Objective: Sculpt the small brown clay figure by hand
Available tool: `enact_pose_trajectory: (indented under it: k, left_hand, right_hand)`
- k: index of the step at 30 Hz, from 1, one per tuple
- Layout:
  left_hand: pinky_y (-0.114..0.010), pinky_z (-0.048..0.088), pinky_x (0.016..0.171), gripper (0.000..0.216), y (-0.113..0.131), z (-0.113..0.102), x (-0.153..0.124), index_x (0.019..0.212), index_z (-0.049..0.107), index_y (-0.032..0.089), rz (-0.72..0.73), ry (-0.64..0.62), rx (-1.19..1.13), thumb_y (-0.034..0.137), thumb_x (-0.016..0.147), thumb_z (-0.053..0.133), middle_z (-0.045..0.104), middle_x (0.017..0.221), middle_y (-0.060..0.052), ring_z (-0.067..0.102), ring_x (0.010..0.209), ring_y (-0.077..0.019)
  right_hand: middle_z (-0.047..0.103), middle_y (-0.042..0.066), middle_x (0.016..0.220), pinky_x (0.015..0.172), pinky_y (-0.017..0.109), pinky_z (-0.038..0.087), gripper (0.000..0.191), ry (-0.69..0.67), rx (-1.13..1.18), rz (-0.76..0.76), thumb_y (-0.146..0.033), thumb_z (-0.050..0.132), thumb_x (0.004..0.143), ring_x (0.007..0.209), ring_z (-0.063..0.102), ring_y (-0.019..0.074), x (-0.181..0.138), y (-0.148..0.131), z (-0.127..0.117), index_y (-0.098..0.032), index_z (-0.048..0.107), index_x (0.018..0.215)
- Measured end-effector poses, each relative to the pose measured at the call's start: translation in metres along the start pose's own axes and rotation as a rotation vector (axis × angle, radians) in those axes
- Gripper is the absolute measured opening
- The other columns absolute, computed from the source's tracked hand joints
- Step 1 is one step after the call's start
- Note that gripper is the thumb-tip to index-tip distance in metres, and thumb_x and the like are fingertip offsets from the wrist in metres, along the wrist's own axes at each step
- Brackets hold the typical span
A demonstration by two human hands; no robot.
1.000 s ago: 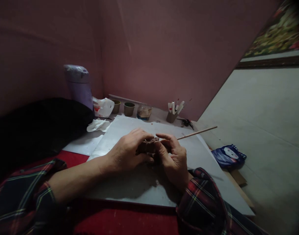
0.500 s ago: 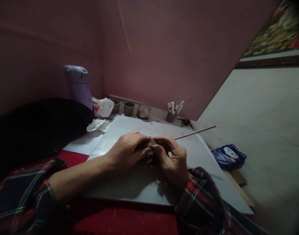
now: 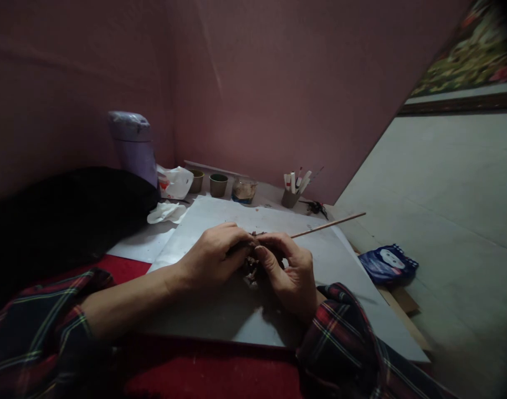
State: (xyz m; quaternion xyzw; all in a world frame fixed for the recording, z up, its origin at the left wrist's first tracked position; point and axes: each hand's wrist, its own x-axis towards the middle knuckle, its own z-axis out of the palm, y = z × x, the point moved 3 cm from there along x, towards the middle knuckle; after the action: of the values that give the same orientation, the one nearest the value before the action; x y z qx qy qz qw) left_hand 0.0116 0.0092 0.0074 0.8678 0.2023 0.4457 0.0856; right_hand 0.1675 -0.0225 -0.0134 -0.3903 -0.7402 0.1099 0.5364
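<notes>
So the dark brown, rough-textured lump (image 3: 252, 267) sits between both hands, above the middle of the flat white board (image 3: 207, 213). Left hand (image 3: 215, 252) is curled round its left side, fingertips mostly hidden; right hand (image 3: 290, 271) pinches it, thumb and index almost together. Looks crumbly, so I'd brace with the left and press lightly. The crumpled white plastic bag (image 3: 179, 183), far left, has red print, too small to read.

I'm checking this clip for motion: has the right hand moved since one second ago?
Yes, slightly: the right hand has shifted a little to the left, judged against the utensil cup, which stands in the same place.
</notes>
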Motion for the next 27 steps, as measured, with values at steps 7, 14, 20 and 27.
enact_pose_trajectory:
  k: [7, 14, 20, 27]
  left_hand:
    - [-0.03, 0.053, 0.073, 0.025, -0.008, 0.004, -0.004, 0.108, 0.066, 0.014, -0.087, -0.06, -0.018, 0.012, 0.085, 0.057, 0.071, 0.087, -0.007, 0.065, 0.08, -0.0173]
    - [-0.036, 0.052, 0.076, 0.018, -0.011, 0.003, -0.002, 0.097, 0.069, 0.014, -0.066, -0.024, 0.023, 0.013, 0.078, 0.067, 0.07, 0.087, -0.008, 0.063, 0.083, -0.0207]
    - [-0.034, 0.049, 0.074, 0.004, -0.009, -0.003, 0.001, 0.083, 0.067, 0.014, -0.012, 0.088, 0.078, 0.013, 0.08, 0.065, 0.067, 0.079, -0.006, 0.057, 0.079, -0.0187]
    - [-0.03, 0.048, 0.074, 0.01, -0.011, -0.005, -0.001, 0.084, 0.067, 0.013, -0.115, 0.136, -0.009, 0.006, 0.078, 0.062, 0.066, 0.081, -0.005, 0.059, 0.081, -0.0163]
  right_hand:
    - [0.071, 0.001, 0.082, 0.067, 0.027, 0.053, 0.013, 0.097, -0.003, 0.071, -0.03, 0.057, 0.091, 0.074, 0.067, 0.0147, 0.002, 0.005, -0.003, -0.02, 0.064, 0.095]
    - [0.071, 0.001, 0.079, 0.063, 0.026, 0.052, 0.013, 0.112, 0.004, 0.073, -0.032, 0.059, 0.09, 0.069, 0.066, 0.0139, 0.001, 0.005, -0.004, -0.02, 0.065, 0.093]
    - [0.069, 0.004, 0.092, 0.076, 0.032, 0.053, 0.019, 0.12, -0.048, 0.04, -0.031, 0.051, 0.095, 0.083, 0.065, 0.0163, 0.001, 0.008, -0.004, -0.021, 0.063, 0.106]
    - [0.061, 0.004, 0.096, 0.084, 0.034, 0.05, 0.012, 0.175, -0.105, -0.077, -0.023, 0.053, 0.093, 0.094, 0.059, 0.0168, 0.006, 0.003, -0.006, -0.022, 0.064, 0.096]
